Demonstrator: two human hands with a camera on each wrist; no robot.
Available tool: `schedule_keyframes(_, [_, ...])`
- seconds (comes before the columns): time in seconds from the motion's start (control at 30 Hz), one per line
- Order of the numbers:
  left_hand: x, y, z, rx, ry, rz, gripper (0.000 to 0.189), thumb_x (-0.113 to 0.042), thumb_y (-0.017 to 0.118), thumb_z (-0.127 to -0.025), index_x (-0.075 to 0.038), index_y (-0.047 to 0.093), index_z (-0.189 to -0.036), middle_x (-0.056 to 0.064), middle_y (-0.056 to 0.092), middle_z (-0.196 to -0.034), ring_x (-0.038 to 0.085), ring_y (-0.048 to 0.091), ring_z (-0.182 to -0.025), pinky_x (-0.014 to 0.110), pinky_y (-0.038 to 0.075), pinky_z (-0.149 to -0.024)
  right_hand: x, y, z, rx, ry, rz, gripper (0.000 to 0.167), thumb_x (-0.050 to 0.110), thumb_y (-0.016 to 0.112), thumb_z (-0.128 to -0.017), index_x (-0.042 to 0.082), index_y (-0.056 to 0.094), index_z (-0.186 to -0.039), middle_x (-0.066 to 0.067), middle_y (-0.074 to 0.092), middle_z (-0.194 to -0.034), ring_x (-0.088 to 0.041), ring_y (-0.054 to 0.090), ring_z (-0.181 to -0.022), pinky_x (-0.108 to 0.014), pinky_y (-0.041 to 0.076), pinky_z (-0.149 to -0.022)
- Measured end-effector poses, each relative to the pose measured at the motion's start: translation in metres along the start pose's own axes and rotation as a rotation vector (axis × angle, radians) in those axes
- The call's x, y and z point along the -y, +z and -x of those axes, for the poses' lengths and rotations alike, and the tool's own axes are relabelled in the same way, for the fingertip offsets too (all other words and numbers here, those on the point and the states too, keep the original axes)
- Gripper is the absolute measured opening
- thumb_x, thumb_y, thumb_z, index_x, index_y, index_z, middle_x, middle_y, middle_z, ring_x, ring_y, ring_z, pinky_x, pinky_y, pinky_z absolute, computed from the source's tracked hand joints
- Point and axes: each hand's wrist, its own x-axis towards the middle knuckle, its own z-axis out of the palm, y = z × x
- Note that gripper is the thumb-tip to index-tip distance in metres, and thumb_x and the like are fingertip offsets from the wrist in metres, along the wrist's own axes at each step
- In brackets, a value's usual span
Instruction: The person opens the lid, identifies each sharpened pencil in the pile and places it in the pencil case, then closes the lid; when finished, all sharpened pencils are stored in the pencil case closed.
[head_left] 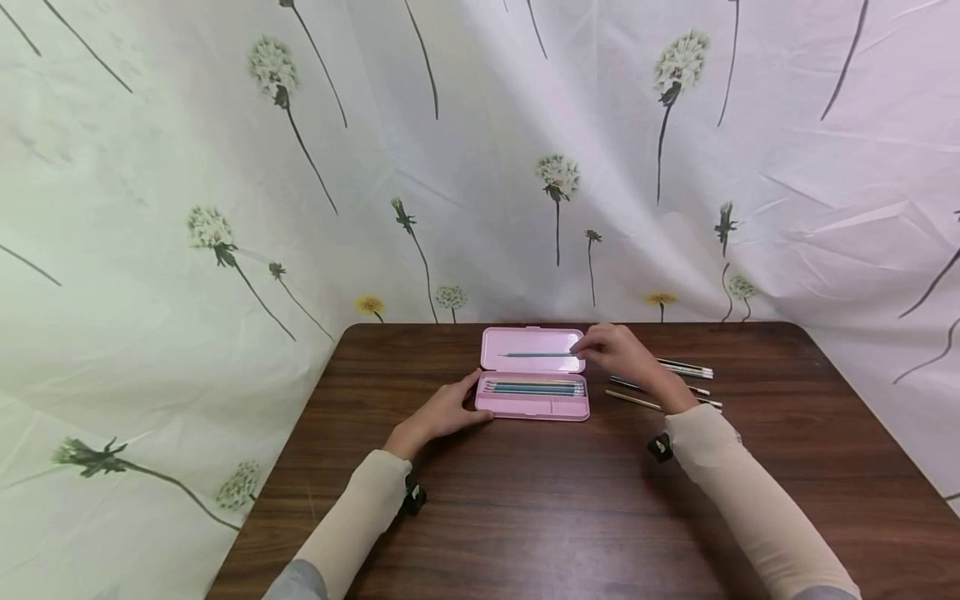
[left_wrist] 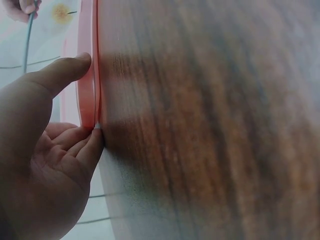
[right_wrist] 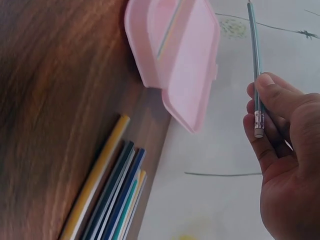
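Note:
A pink pencil case lies open on the table, its lid folded back behind it. Several pencils lie side by side in its rear compartment. At the case's left end, my left hand grips it, thumb on the front wall and fingers round the end, as the left wrist view shows. My right hand pinches a teal pencil near its eraser end. That pencil is held level over the lid, its tip toward the left.
To the right of the case, several loose pencils lie on the dark wooden table, partly hidden under my right forearm. A white cloth printed with dandelions hangs behind the table's far edge.

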Motion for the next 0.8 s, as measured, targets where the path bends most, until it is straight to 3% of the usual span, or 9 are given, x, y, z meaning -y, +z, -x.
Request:
schedule_keyframes(0.23, [-0.001, -0.001, 0.002, -0.004, 0.016, 0.0, 0.095, -0.046, 0.075, -0.099, -0.005, 0.027, -0.169, 0.022, 0.041, -0.168, 0.039, 0.044, -0.154, 0.058, 0.039, -0.123, -0.004, 0.019, -0.005, 0.04, 0.026, -0.031, 0.011, 0.001, 0.079, -0.094, 0.009, 0.086, -0.099, -0.005, 0.078, -0.094, -0.016, 0.068, -0.087, -0.033, 0.057, -0.076])
schedule_keyframes(0.37, [-0.001, 0.0, 0.001, -0.004, 0.002, 0.002, 0.094, -0.047, 0.075, -0.099, -0.006, 0.028, -0.169, 0.021, 0.041, -0.169, 0.038, 0.044, -0.154, 0.058, 0.038, -0.124, -0.008, 0.033, -0.009, 0.093, 0.077, 0.004, 0.014, 0.002, 0.077, -0.096, 0.012, 0.086, -0.101, -0.001, 0.079, -0.096, -0.013, 0.068, -0.09, -0.034, 0.058, -0.079])
schedule_keyframes(0.67, [-0.003, 0.002, 0.0, -0.003, -0.036, -0.005, 0.093, -0.042, 0.077, -0.099, -0.008, 0.027, -0.17, 0.017, 0.04, -0.17, 0.034, 0.043, -0.156, 0.052, 0.038, -0.126, -0.012, 0.054, -0.013, 0.131, 0.038, 0.081, 0.011, 0.001, 0.078, -0.094, 0.009, 0.085, -0.097, -0.004, 0.08, -0.095, -0.019, 0.074, -0.09, -0.043, 0.061, -0.082])
schedule_keyframes(0.8, [-0.003, 0.001, 0.0, -0.003, -0.036, -0.003, 0.094, -0.043, 0.076, -0.099, -0.007, 0.027, -0.17, 0.017, 0.04, -0.17, 0.034, 0.042, -0.156, 0.052, 0.038, -0.126, -0.012, 0.06, -0.013, 0.17, 0.08, 0.128, 0.01, 0.004, 0.079, -0.094, 0.012, 0.085, -0.096, -0.002, 0.079, -0.095, -0.018, 0.072, -0.089, -0.042, 0.06, -0.083])
